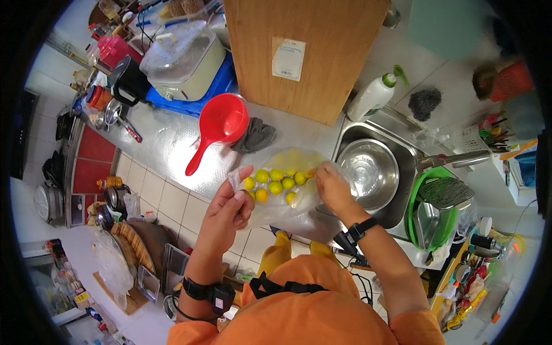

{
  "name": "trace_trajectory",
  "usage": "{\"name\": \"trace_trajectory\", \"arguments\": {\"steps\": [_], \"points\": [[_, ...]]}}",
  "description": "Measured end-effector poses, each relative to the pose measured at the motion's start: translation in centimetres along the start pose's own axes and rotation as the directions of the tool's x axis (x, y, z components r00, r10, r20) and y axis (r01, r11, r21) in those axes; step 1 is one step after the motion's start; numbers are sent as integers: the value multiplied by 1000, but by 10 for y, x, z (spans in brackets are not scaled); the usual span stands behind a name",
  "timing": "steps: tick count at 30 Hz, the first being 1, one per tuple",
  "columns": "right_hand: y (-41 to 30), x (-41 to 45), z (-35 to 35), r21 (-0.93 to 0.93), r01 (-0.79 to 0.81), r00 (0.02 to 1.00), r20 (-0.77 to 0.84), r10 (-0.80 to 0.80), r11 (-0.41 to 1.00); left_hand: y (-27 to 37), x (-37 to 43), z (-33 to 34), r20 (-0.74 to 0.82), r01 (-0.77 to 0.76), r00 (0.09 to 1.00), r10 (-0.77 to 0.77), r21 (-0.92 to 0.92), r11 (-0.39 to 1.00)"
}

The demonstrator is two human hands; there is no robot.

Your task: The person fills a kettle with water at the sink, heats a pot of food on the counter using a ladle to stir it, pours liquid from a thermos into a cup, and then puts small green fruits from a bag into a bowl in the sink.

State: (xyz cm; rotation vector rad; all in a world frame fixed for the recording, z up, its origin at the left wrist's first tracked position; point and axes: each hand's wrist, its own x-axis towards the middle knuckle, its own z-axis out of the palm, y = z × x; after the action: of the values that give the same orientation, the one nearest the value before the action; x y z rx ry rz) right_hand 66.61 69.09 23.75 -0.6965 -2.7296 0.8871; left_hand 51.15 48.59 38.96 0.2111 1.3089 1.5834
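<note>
A clear plastic bag [276,211] holding several small yellow-green citrus fruits [276,188] hangs over the front edge of the steel counter. My left hand [229,209] pinches the bag's gathered left edge, with the forefinger stretched out past it. At the bag's right side, my right hand [331,186] is closed on the plastic, fingertips beside a yellow fruit. Whether those fingertips also hold that fruit is hard to see. Just right of my right hand, a stainless steel bowl [371,172] sits in the sink.
A red dipper [224,118] and a grey cloth [257,135] lie on the counter [168,148]. Behind them stands a wooden board [297,26]. A white bottle [371,97], a faucet [453,159] and a green basin [412,215] surround the sink. An electric cooker [185,64] is at the far left.
</note>
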Motion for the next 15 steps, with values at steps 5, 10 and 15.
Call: {"name": "trace_trajectory", "arguments": {"steps": [5,10,15], "points": [[-4,20,21,-70,-72,983,163,83,995,-2,-2,-9,17,24,1000,-24,-5,1000],[-13,15,16,-108,-140,943,288,166,984,-7,-6,-18,-1,9,1000,-9,56,998],[-42,-25,-33,773,-317,946,301,121,549,-9,-8,-17,41,16,999,-20,108,994]]}}
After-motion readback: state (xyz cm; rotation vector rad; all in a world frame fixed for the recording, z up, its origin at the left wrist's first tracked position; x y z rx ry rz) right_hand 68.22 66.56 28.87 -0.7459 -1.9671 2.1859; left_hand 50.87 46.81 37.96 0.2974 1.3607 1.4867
